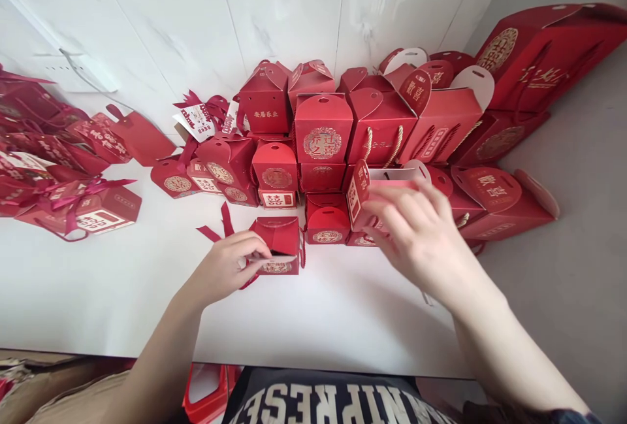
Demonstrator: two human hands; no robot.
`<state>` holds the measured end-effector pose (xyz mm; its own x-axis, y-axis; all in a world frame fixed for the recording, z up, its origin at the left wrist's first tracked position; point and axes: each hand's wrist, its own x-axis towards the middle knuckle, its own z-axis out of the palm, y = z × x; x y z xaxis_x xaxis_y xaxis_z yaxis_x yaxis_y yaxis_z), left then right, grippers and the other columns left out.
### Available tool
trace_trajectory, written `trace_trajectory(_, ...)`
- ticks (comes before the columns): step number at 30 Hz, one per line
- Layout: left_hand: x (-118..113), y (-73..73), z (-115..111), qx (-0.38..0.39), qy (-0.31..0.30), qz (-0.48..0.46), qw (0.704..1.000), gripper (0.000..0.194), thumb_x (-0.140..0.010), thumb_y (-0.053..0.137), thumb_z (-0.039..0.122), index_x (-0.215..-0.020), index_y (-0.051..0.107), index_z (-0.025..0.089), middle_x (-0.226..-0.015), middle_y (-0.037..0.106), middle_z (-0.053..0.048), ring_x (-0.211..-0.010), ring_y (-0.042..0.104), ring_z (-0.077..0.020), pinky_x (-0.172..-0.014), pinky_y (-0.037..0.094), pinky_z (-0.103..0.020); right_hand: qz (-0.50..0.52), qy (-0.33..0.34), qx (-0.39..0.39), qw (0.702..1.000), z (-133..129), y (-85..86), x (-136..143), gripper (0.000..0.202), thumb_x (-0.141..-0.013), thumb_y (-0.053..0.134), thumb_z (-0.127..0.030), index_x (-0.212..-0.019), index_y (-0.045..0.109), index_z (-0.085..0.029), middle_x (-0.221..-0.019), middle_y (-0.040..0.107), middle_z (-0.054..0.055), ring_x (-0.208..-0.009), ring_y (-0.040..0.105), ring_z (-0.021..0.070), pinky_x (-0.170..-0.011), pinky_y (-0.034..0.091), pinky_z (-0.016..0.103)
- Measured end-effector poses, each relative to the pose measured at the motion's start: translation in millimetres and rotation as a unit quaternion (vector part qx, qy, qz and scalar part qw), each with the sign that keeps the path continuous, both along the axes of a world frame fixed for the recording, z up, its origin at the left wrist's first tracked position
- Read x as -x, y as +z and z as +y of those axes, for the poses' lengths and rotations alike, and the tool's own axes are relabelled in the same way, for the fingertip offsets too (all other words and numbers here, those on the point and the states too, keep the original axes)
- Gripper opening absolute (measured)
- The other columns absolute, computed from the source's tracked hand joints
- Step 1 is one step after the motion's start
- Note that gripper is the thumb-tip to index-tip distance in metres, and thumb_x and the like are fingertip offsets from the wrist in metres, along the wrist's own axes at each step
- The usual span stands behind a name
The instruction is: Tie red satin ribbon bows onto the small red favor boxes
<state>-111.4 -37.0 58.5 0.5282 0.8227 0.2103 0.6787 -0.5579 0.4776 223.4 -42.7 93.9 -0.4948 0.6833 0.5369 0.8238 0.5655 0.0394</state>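
Note:
My left hand (235,260) pinches the pale-edged front flap of a small red gift box (277,234). This box stands partly open on the white table, with gold lettering on its front and a red ribbon beside it. My right hand (416,231), slightly blurred, has its fingers curved and apart in front of a red box (359,195) with a white label and raised flaps. Part of that box is hidden behind the fingers; whether they touch it is unclear.
Rows of red gift boxes (323,130) stack against the tiled wall. Large red bags (529,78) stand at the right. Ribboned boxes (98,205) cluster at the left of the white table (147,293). Below its front edge are cardboard (73,385) and a red plastic item (223,398).

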Motion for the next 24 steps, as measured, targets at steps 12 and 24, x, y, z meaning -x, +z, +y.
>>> trace_trajectory(12, 0, -3.3, -4, 0.053, 0.041, 0.04, 0.997, 0.054, -0.085, 0.065, 0.045, -0.136, 0.05, 0.036, -0.152, 0.038, -0.004, -0.14, 0.038, -0.0296, -0.115, 0.037, -0.046, -0.114, -0.04, 0.164, 0.979, 29, -59.5, 93, 0.042, -0.093, 0.038, -0.004, -0.134, 0.049, -0.009, -0.125, 0.059, 0.026, -0.114, 0.057, 0.0354, -0.09, 0.048, 0.05)
trace_trajectory(24, 14, -14.0, 13, 0.171, 0.053, 0.018, 0.984, 0.093, -0.08, 0.068, 0.053, -0.154, 0.015, 0.037, -0.163, 0.021, -0.005, -0.148, 0.027, -0.0302, -0.118, 0.035, -0.046, -0.081, 0.089, 0.288, 0.95, 13, -16.2, 62, 0.02, -0.086, 0.051, 0.001, -0.089, 0.059, -0.017, -0.087, 0.062, 0.005, -0.071, 0.06, 0.0157, -0.059, 0.039, 0.026)
